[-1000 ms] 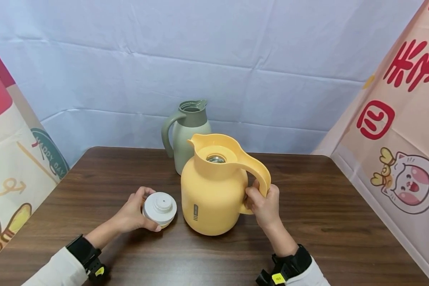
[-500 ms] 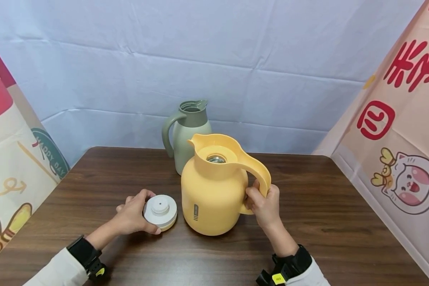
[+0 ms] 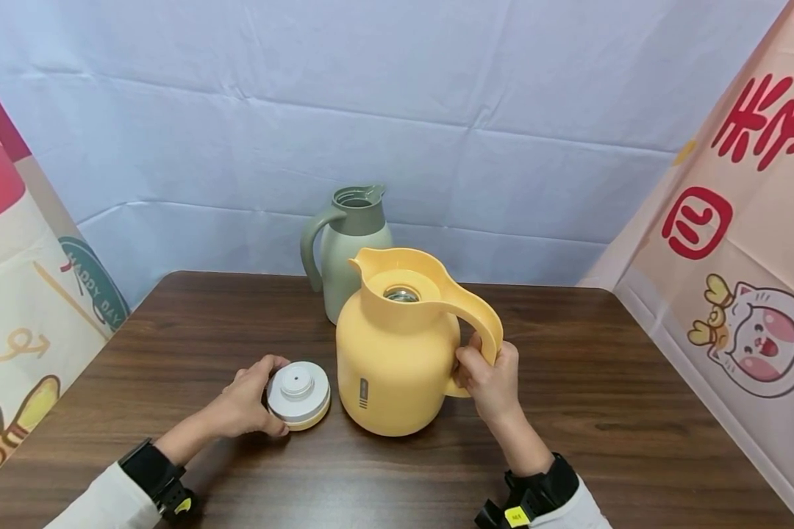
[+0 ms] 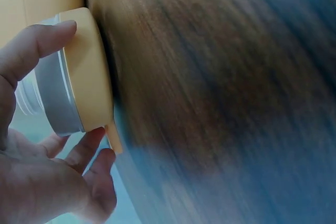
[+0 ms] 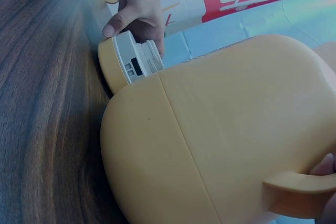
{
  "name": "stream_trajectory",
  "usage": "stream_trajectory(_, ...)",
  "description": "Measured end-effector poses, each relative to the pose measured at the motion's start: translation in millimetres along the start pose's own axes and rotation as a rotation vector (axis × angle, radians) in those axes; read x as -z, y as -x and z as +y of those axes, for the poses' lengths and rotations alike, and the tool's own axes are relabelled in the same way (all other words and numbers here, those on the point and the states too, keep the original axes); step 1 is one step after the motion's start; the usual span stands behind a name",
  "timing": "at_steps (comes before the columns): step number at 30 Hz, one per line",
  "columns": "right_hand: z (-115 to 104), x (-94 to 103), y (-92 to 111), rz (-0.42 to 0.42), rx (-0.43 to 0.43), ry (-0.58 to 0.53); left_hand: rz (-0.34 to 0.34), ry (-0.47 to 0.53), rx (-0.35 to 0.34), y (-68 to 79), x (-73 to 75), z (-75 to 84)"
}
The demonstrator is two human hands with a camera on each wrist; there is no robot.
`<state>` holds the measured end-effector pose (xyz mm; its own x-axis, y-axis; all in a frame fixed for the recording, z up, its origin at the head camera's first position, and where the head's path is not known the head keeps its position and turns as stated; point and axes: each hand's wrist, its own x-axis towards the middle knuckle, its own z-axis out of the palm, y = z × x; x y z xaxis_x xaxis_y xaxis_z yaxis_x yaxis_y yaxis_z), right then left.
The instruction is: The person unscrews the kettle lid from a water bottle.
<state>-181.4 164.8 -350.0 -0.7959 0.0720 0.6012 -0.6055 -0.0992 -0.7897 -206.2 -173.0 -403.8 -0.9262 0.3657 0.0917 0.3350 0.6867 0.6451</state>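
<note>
A yellow vacuum jug (image 3: 397, 360) stands upright on the table, its top uncovered. My right hand (image 3: 490, 382) grips its handle, with the fingers curled round the lower part. To the left of the jug lies its lid (image 3: 298, 393), yellow side down and white threaded side up. My left hand (image 3: 248, 404) is spread loosely at the lid's left side. In the left wrist view the thumb lies by one edge of the lid (image 4: 89, 72), and the other fingers are close to the opposite edge. The right wrist view shows the jug (image 5: 210, 129) close up.
A green vacuum jug (image 3: 353, 257), also uncovered, stands behind the yellow one at the back of the brown wooden table (image 3: 569, 411). A pale blue cloth (image 3: 238, 132) hangs behind, and printed cloths (image 3: 734, 257) hang at both sides.
The lid has gone from tilted to flat on the table. My left thumb has drawn back from its front edge and the grip has loosened. My right hand and the yellow jug stay put.
</note>
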Motion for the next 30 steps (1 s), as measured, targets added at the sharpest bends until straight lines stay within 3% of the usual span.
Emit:
stream_trajectory(15,-6.0,4.7,3.6,0.025,-0.02,0.013,-0.053,0.156,0.021,6.6,-0.1,1.0)
stream_trajectory(30,-15.4,37.9,9.4,0.096,-0.005,-0.018,-0.085,0.162,-0.039,-1.7,-16.6,15.8)
